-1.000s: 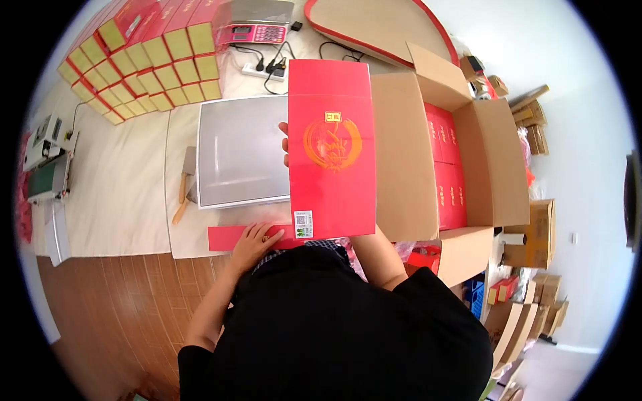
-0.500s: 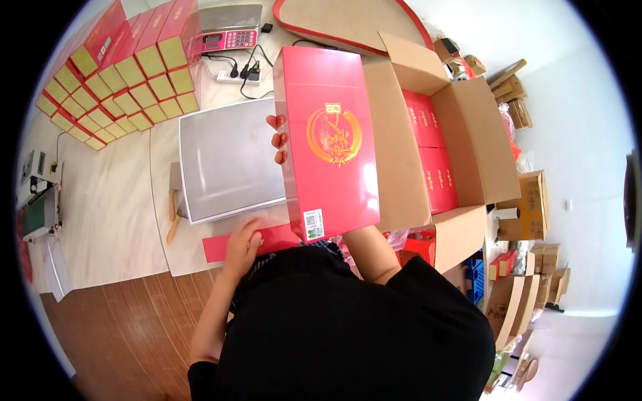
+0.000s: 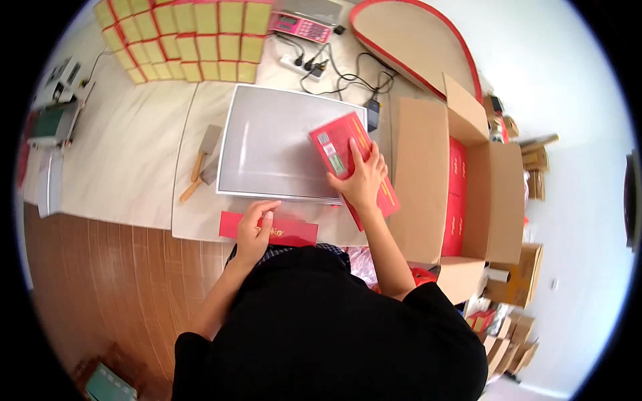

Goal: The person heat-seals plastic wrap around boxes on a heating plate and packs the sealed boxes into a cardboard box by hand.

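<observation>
My right hand (image 3: 363,182) grips a red gift box (image 3: 332,137) from above, its thumb and fingers spread across the box. The box lies slanted over the right part of a grey metal plate with a white rim (image 3: 225,150) and the table edge. A white label shows at its upper left end. My left hand (image 3: 253,234) is loosely curled at the front table edge, thumb and fingertips apart, over a flat red piece with gold lettering (image 3: 294,232). Part of that piece is hidden by the hand.
Right of the plate stands an open cardboard carton (image 3: 418,180) with red boxes (image 3: 455,194) inside. Stacked red-and-yellow boxes (image 3: 200,40), a pink scale (image 3: 301,27) and a power strip (image 3: 302,67) with cables are behind. Two wooden-handled scrapers (image 3: 198,166) lie left of the plate.
The red box has gone from upright, its large printed face showing, to lower and slanted over the plate. My right hand is now on top of it. The view has shifted.
</observation>
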A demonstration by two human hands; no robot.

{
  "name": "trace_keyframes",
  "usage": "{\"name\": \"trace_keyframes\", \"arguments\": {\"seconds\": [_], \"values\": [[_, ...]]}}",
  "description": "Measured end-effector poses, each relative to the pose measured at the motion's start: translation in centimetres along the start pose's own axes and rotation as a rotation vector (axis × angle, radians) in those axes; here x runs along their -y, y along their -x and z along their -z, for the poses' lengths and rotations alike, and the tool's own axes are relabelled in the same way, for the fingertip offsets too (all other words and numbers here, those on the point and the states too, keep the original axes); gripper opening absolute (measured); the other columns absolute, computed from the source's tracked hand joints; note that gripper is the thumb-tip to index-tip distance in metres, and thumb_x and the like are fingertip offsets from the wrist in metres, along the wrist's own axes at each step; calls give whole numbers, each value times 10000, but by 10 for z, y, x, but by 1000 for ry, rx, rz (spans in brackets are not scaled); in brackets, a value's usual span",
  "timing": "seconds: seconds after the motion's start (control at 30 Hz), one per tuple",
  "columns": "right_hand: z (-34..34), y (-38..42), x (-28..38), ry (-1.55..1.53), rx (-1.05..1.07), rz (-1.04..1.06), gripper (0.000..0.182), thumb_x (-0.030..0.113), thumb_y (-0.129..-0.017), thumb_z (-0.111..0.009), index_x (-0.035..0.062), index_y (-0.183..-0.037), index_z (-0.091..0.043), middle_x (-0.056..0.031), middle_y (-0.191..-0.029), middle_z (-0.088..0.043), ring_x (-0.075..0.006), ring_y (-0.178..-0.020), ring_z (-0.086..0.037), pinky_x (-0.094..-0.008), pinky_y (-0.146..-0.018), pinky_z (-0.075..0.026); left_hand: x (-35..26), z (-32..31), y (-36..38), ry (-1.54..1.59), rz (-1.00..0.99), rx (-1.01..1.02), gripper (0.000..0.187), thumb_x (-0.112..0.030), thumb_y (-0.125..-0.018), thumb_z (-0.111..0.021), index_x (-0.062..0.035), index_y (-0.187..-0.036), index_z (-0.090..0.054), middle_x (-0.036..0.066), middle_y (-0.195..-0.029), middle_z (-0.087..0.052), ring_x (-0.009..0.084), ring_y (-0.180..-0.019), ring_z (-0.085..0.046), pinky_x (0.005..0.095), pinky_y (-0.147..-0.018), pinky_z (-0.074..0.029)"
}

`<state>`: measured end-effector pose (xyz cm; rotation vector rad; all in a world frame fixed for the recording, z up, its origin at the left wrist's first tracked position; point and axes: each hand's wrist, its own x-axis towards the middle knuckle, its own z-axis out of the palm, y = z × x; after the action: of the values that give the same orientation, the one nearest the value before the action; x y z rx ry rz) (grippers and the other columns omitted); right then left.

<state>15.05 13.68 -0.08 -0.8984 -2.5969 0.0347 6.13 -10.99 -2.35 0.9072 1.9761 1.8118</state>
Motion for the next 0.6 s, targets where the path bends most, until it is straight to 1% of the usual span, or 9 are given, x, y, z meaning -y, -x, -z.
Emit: {"name": "trace_keyframes", "arguments": {"seconds": [0.07, 0.13, 0.17, 0.33, 0.4, 0.47, 0.53, 0.57, 0.6], "values": [[-14, 13, 1, 14, 62, 34, 881, 416, -551, -783, 244, -1357, -470, -251, -1364, -317, -416, -1172, -365, -530, -984, -279, 1, 7, 6, 7, 54, -13, 199, -54, -922, -488, -8, -1064, -620, 123, -1007, -627, 232, -941, -604, 305, -851, -459], [-23, 21, 6, 87, 69, -37, 902, 425, -533, -788, 265, -1360, -464, -260, -1341, -337, -431, -1142, -372, -540, -948, -296, 8, 13, 11, 8, 84, -74, 200, -55, -924, -486, -6, -1065, -619, 122, -1007, -628, 228, -943, -604, 303, -852, -459], [-27, 21, 7, 94, 46, -24, 908, 439, -530, -788, 278, -1362, -461, -277, -1337, -333, -442, -1125, -378, -550, -935, -303, 11, 15, 13, 7, 93, -106, 201, -56, -926, -484, -4, -1067, -618, 120, -1007, -629, 223, -945, -604, 301, -853, -459], [-47, -12, 31, 146, 10, 60, 875, 449, -553, -773, 281, -1356, -467, -281, -1338, -327, -433, -1104, -392, -537, -929, -322, 20, 19, 13, 8, 128, -190, 200, -55, -935, -475, 1, -1065, -615, 112, -1000, -633, 208, -953, -601, 294, -860, -456], [-58, -25, 35, 88, 54, 13, 877, 462, -552, -769, 282, -1355, -467, -275, -1335, -347, -437, -1088, -403, -541, -933, -321, 17, 20, 12, 37, 132, -192, 200, -58, -936, -474, 2, -1067, -613, 110, -1002, -633, 203, -955, -601, 289, -860, -454], [-57, -31, 39, 62, 78, 27, 888, 474, -560, -767, 254, -1364, -460, -270, -1324, -368, -433, -1104, -410, -534, -957, -316, 11, 25, 11, 47, 129, -197, 205, -63, -944, -465, 3, -1073, -610, 99, -994, -632, 186, -961, -594, 286, -881, -440], [-51, -36, 41, -134, 105, -43, 893, 493, -584, -761, 222, -1375, -448, -273, -1321, -368, -434, -1147, -408, -507, -977, -332, 13, 28, 6, 56, 128, -231, 210, -69, -952, -456, 4, -1079, -606, 87, -985, -632, 169, -967, -588, 283, -903, -426], [-40, -40, 38, -395, 208, -165, 911, 514, -648, -741, 131, -1401, -399, -269, -1318, -399, -380, -1183, -446, -474, -972, -383, 18, 29, 6, 126, 145, -245, 226, -81, -955, -461, -10, -1138, -572, 91, -1036, -619, 174, -994, -579, 291, -919, -418], [-8, -47, 50, -1194, 524, -395, 892, 521, -718, -699, 61, -1404, -362, -243, -1316, -447, -327, -1165, -505, -466, -956, -430, 21, 30, 5, 197, 164, -246, 259, -93, -958, -466, -24, -1196, -539, 96, -1086, -606, 179, -1021, -570, 299, -935, -410]]}}
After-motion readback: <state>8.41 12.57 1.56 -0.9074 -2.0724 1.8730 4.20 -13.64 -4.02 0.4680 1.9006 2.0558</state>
